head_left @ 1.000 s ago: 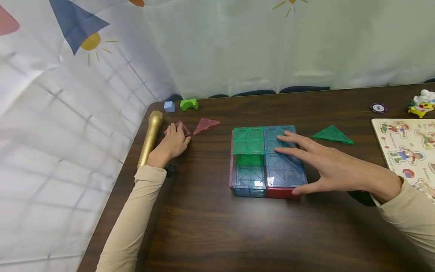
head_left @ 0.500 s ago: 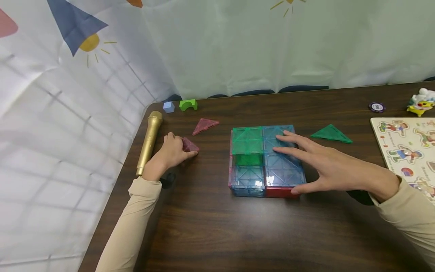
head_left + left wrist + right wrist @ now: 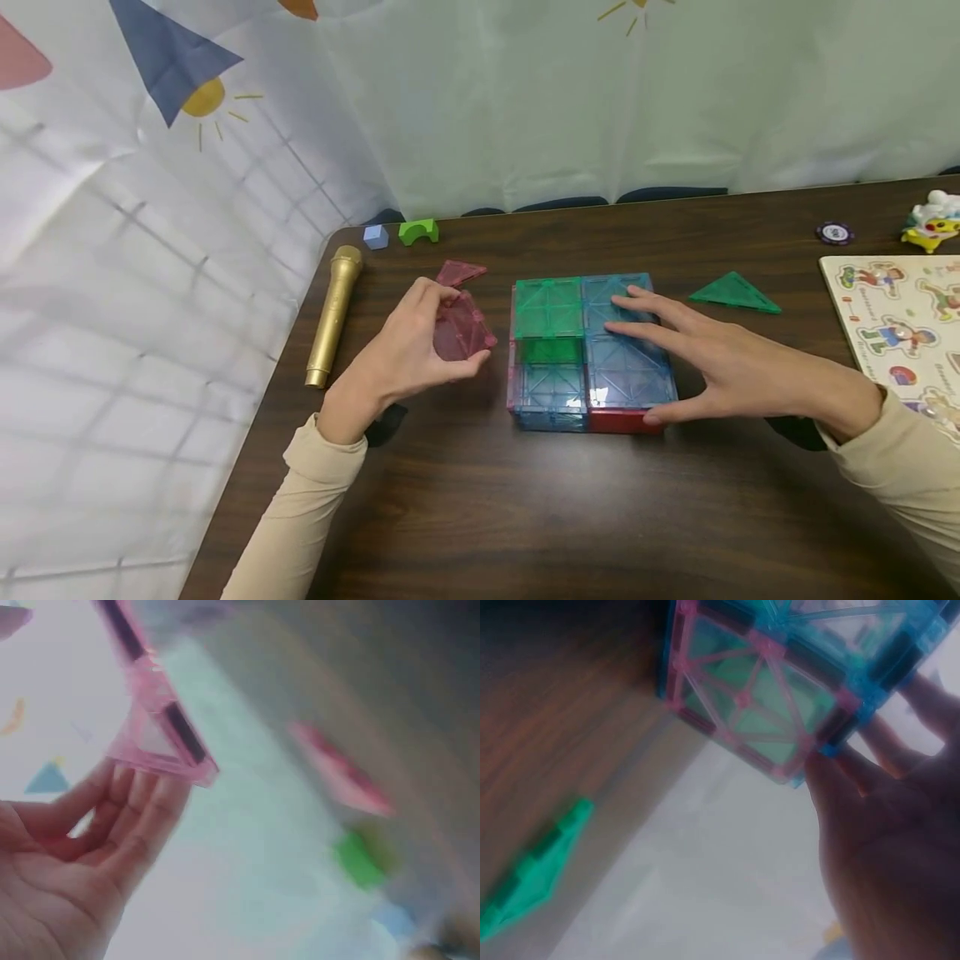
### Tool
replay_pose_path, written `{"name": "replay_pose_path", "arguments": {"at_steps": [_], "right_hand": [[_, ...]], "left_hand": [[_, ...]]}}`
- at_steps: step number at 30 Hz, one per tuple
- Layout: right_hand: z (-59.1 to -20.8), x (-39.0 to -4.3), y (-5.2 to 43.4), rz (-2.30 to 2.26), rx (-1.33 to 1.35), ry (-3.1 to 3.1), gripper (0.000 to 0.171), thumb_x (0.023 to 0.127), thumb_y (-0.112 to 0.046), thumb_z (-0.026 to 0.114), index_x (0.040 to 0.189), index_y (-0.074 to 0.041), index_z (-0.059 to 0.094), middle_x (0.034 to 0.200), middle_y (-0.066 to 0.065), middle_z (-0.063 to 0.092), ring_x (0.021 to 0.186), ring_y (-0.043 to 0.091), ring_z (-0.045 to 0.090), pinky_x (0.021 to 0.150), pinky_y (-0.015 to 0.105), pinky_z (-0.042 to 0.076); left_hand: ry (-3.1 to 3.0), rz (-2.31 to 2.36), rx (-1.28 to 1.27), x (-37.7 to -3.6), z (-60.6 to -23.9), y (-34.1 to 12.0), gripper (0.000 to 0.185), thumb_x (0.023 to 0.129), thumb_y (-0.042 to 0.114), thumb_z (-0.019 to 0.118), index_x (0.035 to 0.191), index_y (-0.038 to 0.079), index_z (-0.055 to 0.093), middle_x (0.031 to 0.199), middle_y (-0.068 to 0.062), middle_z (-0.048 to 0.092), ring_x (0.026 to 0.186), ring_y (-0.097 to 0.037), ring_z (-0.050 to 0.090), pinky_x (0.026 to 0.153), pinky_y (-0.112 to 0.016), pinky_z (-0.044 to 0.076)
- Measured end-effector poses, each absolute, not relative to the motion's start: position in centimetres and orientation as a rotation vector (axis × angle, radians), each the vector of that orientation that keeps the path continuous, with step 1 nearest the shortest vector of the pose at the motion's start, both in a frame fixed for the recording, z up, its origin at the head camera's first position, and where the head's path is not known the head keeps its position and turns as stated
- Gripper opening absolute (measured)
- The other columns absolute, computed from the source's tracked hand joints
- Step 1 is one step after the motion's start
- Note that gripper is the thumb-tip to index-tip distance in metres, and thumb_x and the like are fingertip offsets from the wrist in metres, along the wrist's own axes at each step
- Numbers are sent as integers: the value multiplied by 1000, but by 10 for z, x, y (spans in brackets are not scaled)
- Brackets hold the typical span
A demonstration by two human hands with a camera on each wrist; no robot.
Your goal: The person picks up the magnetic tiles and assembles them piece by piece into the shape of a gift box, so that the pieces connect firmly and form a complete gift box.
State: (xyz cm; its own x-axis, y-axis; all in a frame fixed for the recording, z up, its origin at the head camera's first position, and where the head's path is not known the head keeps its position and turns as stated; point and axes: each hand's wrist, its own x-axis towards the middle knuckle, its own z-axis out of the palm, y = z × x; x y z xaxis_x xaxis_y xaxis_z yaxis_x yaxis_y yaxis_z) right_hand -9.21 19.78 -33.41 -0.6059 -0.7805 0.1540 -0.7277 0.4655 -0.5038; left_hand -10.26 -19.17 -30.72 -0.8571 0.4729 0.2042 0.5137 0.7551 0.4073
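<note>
The left hand [image 3: 408,354] pinches a pink triangle tile [image 3: 461,329] between thumb and curled fingers and holds it off the table [image 3: 525,517], just left of the tile box [image 3: 588,354]. In the left wrist view the tile's corner rests against the fingertips [image 3: 161,799], the rest of that view being blurred. The right hand [image 3: 720,362] lies spread over the box, straight fingers flat on its blue top panels and the thumb against its near red edge, as if steadying it.

By the look of it, the step in hand is carrying a picked-up piece to the box. The next move calls for lining an edge of the pink triangle up with an edge of the box, likely on its left side or top, while the right hand keeps the box from sliding or folding in.

A second pink triangle [image 3: 460,272] lies flat on the table just left of the box's far corner. A green triangle [image 3: 735,293] lies to the right of the box. Further left of the box are a gold toy microphone [image 3: 333,312], a small blue cube [image 3: 376,237] and a green arch block [image 3: 417,231]. Well to the right of the box sits a picture puzzle board [image 3: 900,329].
</note>
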Motion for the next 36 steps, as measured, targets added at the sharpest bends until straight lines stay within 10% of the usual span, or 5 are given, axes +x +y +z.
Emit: {"name": "replay_pose_path", "arguments": {"at_steps": [9,21,28,36], "right_hand": [[-335,-91,196,-831,-1333,2611,99,82,-54,86,163,-26,37,172,6,20,155,44,21,98,74,44],[-336,-91,196,-861,-1309,2600,97,83,-53,86,163,-26,38,172,7,21,155,46,19,100,76,43],[-337,-90,195,-838,-1311,2617,96,83,-54,86,162,-28,38,172,7,20,155,45,20,99,75,44],[-339,-86,187,-671,-1366,2711,78,91,-57,76,160,-36,44,172,12,20,154,47,23,100,73,45]], "left_hand": [[-2590,-570,-1499,-89,-300,-129,81,80,41,89,139,-6,60,128,-15,52,117,-25,50,94,-29,53],[-2688,-470,-1535,-94,-307,-120,82,83,50,88,144,1,60,140,-14,51,127,-26,50,111,-37,46],[-2898,-596,-1311,-87,-318,-138,114,78,57,89,162,4,33,169,-18,16,158,-33,15,118,-48,39],[-3084,-676,-1212,-78,-332,-136,106,90,63,74,169,24,16,174,-5,-17,159,-23,-21,112,-54,44]]}}
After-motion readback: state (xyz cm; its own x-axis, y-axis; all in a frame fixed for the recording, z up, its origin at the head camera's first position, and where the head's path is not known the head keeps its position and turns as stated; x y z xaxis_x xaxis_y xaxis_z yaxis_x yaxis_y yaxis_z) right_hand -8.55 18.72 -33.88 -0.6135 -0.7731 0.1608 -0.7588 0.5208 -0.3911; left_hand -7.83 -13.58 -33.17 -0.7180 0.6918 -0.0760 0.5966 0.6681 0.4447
